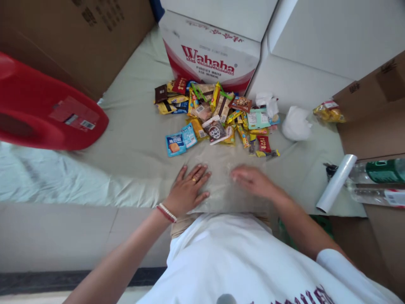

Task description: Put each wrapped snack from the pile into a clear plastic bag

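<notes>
A clear plastic bag (221, 175) lies flat on the pale cloth-covered table (133, 139) right in front of me. My left hand (188, 190) rests flat on the bag's left part, fingers stretched out, a ring on one finger and a bead bracelet at the wrist. My right hand (253, 180) lies on the bag's right part, blurred by motion, so its fingers are unclear. Just beyond the bag sits a pile of several small snack packets (215, 114), with two blue ones (181, 141) at its near left.
A Wahaha carton (211, 55) stands behind the pile. A red plastic object (47, 114) is at left, a brown carton (79, 38) behind it. White crumpled bags (295, 122), a yellow packet (329, 110), a roll of film (337, 182), bottles (379, 171) and a brown box (373, 109) are at right.
</notes>
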Demonstrator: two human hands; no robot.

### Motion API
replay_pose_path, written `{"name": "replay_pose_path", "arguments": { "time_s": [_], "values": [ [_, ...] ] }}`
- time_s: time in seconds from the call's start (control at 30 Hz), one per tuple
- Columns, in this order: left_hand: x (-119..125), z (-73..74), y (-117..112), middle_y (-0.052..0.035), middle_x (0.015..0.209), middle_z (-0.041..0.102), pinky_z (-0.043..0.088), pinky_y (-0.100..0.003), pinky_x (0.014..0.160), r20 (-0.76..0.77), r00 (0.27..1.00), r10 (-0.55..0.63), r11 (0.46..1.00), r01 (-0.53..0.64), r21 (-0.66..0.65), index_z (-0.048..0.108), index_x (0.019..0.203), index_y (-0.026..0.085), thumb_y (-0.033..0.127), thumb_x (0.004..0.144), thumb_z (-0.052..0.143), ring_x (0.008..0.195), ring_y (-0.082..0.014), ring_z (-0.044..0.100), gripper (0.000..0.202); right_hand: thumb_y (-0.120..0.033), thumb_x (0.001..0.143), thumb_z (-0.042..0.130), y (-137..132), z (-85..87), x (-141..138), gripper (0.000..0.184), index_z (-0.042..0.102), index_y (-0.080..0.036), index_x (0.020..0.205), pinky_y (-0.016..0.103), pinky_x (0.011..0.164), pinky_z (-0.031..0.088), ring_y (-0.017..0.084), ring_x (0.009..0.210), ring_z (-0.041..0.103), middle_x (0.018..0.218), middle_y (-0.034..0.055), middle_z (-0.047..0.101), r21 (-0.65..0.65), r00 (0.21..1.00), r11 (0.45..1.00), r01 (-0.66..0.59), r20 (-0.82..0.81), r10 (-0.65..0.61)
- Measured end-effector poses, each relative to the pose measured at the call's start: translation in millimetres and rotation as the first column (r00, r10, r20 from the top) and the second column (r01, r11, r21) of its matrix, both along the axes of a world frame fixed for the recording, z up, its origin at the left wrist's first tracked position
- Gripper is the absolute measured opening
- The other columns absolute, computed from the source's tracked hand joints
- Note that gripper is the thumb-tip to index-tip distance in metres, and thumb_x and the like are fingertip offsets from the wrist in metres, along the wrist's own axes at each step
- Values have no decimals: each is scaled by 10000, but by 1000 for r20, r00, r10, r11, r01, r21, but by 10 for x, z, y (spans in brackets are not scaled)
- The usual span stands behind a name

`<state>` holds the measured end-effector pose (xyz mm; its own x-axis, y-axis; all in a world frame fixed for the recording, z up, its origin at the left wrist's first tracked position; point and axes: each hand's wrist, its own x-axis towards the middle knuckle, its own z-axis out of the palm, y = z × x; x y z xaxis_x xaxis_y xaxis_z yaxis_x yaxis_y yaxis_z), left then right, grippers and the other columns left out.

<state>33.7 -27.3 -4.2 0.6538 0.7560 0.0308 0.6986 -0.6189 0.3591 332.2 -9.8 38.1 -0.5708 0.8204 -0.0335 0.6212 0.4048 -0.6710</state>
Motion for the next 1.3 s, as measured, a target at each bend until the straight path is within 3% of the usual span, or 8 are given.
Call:
{"name": "replay_pose_path", "arguments": {
  "time_s": [0.07,0.13,0.33,0.47,0.63,0.93,1.13,1.3],
  "values": [
    [-112,-64,21,-137,1654,351,120,-630,1250,-9,999,-53,998,53,-17,412,1558,245,525,960,534,1518,-343,352,671,-254,998,474,436,124,402,304,720,-223,1173,400,936,528,234,1029,653,1097,92,716,151,943,947,285,134,-305],
    [-159,-81,26,-133,1659,340,106,-620,1257,-14,998,-69,998,68,-16,405,1563,245,543,955,533,1522,-339,348,689,-195,961,465,893,200,719,375,698,-224,1253,459,982,496,299,1171,585,1218,126,666,319,829,868,382,296,-474],
    [-132,-81,21,-128,1649,365,128,-622,1255,4,998,-61,998,61,-8,413,1559,253,567,949,536,1508,-335,377,696,-264,994,430,1548,53,904,372,611,-194,1312,457,921,487,338,1179,541,1380,181,546,426,695,809,404,432,-575],
    [-139,-87,22,-130,1630,403,145,-613,1257,33,998,-47,999,47,-14,435,1548,263,551,950,545,1497,-328,398,673,-372,950,515,1360,-135,903,365,605,-149,1225,438,875,497,325,1055,585,1180,199,623,453,596,709,541,388,-703],
    [-128,-57,21,-153,1629,395,84,-611,1266,20,999,-46,998,47,-38,418,1564,258,658,894,572,1499,-349,388,795,-366,881,627,1293,-268,985,596,499,-143,1418,457,985,466,352,1277,488,1381,213,536,373,710,801,468,380,-593],
    [-107,-49,44,-170,1654,346,19,-597,1263,-36,998,-60,996,58,-62,348,1594,232,813,735,635,1527,-362,325,1077,-376,949,561,1302,80,887,345,718,-161,1169,403,784,488,317,967,631,1159,192,645,412,593,810,417,552,-586],
    [-98,-33,38,-169,1653,349,5,-595,1263,0,999,-43,995,42,-94,326,1605,230,814,756,613,1523,-365,330,1070,-440,923,583,522,406,945,342,720,-212,1139,364,722,489,259,829,628,954,104,659,426,751,781,456,286,-595],
    [-104,-45,42,-191,1654,336,15,-606,1262,18,999,-40,993,41,-113,261,1626,199,800,773,610,1527,-369,323,1100,-356,947,576,-216,270,186,281,665,-264,1197,359,754,531,249,899,645,1065,97,650,231,923,932,280,201,-328]
  ]
}}
